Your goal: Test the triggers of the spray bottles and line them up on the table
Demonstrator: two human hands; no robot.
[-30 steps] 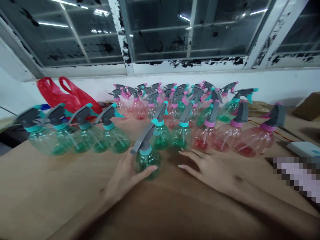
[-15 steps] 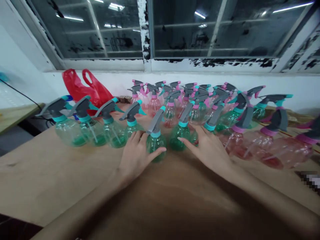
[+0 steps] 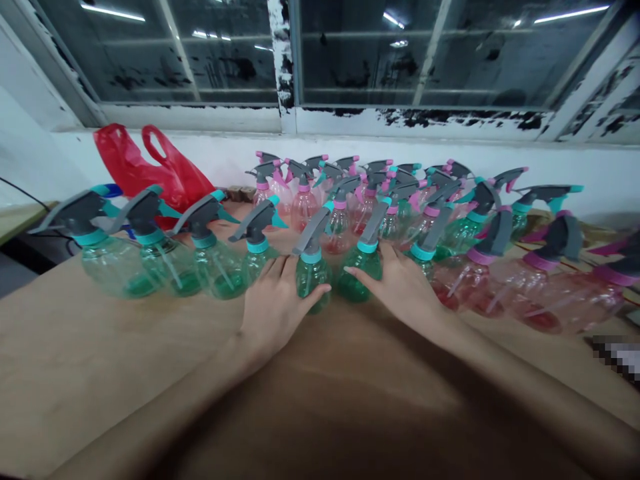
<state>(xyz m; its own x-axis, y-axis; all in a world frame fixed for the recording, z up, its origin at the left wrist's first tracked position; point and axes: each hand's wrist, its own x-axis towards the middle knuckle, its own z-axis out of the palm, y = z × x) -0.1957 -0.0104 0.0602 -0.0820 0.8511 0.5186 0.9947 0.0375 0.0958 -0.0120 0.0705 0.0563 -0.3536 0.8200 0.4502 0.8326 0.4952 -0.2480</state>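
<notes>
While left hand point(image 3: 273, 303) keeps bottle point(image 3: 311, 277), right point(image 3: 403, 290) gains another point(image 3: 356, 279).

The right edge cuts off the last pink-collared spray head point(image 3: 629, 259). Rear bottles point(image 3: 304, 208) partly hide one another. Pixelation obscures a possibly flat object point(image 3: 620, 355).

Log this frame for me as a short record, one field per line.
Left hand: the left hand grips the nearer green bottle, thumb across its front
Right hand: the right hand grips the teal-collared bottle beside it
Left side: four green bottles
Right side: pink bottles
Behind: mixed spray bottles, red plastic bag
Surface: brown tabletop
Backdrop: window
</notes>
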